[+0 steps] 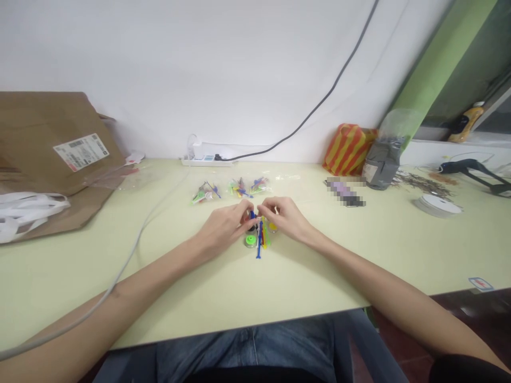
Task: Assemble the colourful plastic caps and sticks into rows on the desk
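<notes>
Both hands meet over a small group of coloured plastic parts at the middle of the table [191,303]. My left hand [229,222] has its fingers curled closed near the top of a blue piece; what it pinches is too small to name. My right hand [285,217] is likewise closed, thumb against fingers, its grip unclear. Below the fingertips lie a long blue plastic stick [259,246] and a yellow one [264,238]. A round bright-green piece [250,241] sits to the left, and a round yellow piece [273,227] is partly under my right hand.
Clear bags of similar coloured parts [205,192] lie behind the hands, before a power strip [207,160]. A cardboard box [43,143] stands left, with a grey cable [136,242] over my left forearm. Rightward are a striped bag [346,150], a dark container [382,165] and a white spool [438,206].
</notes>
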### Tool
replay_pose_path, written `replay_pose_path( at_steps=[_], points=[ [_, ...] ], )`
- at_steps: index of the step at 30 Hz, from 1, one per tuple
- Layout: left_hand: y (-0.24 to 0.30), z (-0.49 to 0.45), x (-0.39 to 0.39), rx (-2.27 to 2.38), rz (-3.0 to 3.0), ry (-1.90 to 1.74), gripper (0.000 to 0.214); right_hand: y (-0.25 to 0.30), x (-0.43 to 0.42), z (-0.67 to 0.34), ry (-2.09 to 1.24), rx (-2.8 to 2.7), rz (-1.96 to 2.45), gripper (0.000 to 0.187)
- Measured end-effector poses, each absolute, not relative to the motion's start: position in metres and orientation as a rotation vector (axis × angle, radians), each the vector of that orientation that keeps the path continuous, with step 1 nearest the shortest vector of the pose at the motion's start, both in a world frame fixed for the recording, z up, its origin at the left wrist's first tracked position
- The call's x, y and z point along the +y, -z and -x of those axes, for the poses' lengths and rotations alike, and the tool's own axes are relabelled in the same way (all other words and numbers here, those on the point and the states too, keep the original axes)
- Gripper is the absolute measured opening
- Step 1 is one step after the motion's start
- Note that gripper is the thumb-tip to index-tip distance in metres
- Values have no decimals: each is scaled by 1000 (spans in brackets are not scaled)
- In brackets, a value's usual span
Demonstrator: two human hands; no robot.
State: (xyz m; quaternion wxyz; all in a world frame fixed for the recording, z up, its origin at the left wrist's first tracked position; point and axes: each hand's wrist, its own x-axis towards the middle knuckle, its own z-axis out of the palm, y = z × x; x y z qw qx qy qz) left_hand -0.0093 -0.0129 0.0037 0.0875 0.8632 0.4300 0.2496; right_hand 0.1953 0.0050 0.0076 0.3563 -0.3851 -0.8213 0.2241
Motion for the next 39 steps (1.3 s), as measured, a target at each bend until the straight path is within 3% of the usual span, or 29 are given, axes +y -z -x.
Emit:
replay_pose_path(
  at_steps=[11, 39],
  points=[
    [-3, 8, -13, 1281, -2577, -770, 22, -16, 8, -214, -590, -2512, 740, 7],
    [-2, 9, -12, 1297, -2577, -703, 25, -10, 9, -210, -524, -2704, 616, 11]
  ],
)
